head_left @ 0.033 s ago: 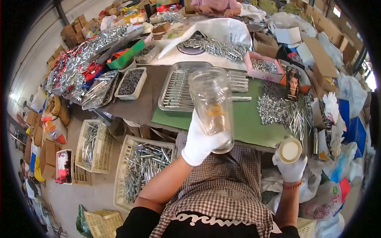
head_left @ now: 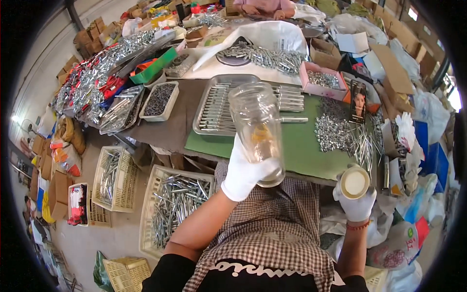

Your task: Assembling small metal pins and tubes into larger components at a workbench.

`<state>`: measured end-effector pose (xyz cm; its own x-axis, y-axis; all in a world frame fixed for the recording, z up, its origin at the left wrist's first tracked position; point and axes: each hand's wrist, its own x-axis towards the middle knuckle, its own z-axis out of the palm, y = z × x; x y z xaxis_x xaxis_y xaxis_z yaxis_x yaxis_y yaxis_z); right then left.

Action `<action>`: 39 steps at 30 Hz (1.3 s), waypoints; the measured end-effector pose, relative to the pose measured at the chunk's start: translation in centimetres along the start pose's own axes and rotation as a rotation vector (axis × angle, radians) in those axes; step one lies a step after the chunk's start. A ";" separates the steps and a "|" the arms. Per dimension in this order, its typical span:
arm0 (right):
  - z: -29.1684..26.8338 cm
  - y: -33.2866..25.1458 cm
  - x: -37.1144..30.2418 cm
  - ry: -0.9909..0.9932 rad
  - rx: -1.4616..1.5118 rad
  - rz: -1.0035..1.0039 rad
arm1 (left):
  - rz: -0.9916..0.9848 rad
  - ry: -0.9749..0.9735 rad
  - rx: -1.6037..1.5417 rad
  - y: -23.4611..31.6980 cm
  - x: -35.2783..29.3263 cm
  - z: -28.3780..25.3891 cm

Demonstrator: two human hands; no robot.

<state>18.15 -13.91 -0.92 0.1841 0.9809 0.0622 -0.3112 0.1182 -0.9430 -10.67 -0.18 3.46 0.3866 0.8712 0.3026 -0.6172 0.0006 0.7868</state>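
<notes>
My gloved left hand [head_left: 245, 175] is wrapped round the lower part of a tall clear drinking bottle [head_left: 258, 124], tilted over the table's near edge. A small yellowish patch shows through its side. Off to the right, my gloved right hand [head_left: 357, 208] grips a round screw lid [head_left: 354, 183], its pale inner face turned up. Bottle and lid are apart. Behind the bottle lies a metal tray [head_left: 198, 121] with rows of silver rods [head_left: 216, 104], partly hidden by the bottle. A green mat [head_left: 301, 153] lies under the tray.
Small metal parts [head_left: 333, 131] and thin pins [head_left: 364, 148] lie at the mat's right. A pink box [head_left: 311, 90] and a tub of dark screws [head_left: 159, 101] stand on the table. Rod-filled crates [head_left: 146, 214] sit on the floor at left. Another person's hands [head_left: 265, 12] show across the table.
The bottle has shifted slightly left and up with my left hand. My right hand keeps its hold on the lid, almost unmoved.
</notes>
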 end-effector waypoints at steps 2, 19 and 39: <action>0.2 0.0 0.3 -0.097 0.161 0.002 | -0.055 0.041 -0.010 -0.7 -0.2 -0.7; 10.0 -12.4 7.6 -0.679 -1.198 -0.423 | -0.096 -0.204 0.792 -4.3 -4.0 -0.5; 10.5 -13.3 6.8 -0.706 -1.660 -0.295 | 0.197 -0.284 1.235 -4.6 -4.0 0.8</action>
<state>13.72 -7.21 15.43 -0.4646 0.8847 -0.0369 0.8765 0.4536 -0.1612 -8.83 -4.04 -0.98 0.5880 0.6697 0.4535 0.3032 -0.7023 0.6441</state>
